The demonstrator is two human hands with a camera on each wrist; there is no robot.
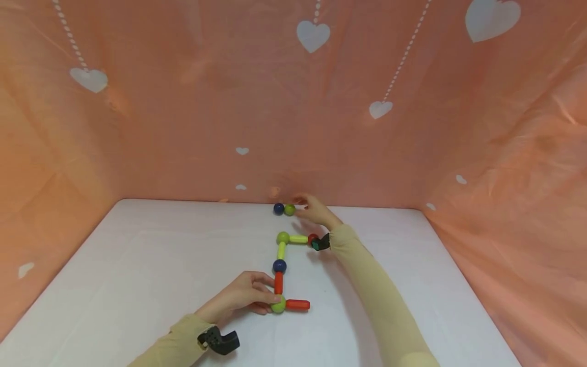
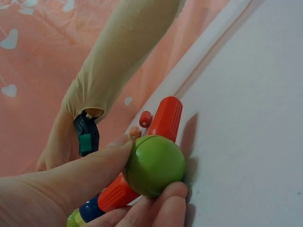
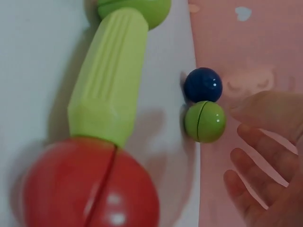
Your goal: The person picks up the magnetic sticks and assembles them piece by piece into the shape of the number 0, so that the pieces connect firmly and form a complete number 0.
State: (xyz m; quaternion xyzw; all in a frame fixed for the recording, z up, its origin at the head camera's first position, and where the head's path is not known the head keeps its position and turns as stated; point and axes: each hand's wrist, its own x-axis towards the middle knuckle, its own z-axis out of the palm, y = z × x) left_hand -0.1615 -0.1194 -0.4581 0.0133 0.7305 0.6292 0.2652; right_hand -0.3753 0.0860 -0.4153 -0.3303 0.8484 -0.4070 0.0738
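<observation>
1. The white surface [image 1: 174, 260] spreads beneath both grips and out to either side of them; its far edge runs just behind the right grip [image 1: 314, 210].
2. Beyond the right grip rises a peach-orange cloth wall [image 1: 192, 117], printed with white hearts, some on dotted strings. Similar cloth flanks the surface, well apart from both grips.
3. The left grip [image 1: 245, 293], on the near part of the surface, is clamped on the near green ball [image 1: 277, 306], thumb against fingers.
4. From that ball, one red rod [image 1: 298, 305] points rightward, away from the left grip. A second red rod [image 1: 278, 283] runs forward beside its fingers to a blue ball [image 1: 279, 266].
5. Farther ahead of the left grip, a yellow-green rod [image 1: 281, 251] joins the blue ball to a middle green ball [image 1: 283, 237]. Another yellow-green rod [image 1: 298, 239] leads right to a red ball [image 1: 313, 237], on the near side of the right grip.
6. The right grip's thumb and fingers are apart. Just to its left is the far green ball [image 1: 290, 209], touching a dark blue ball [image 1: 278, 209].
</observation>
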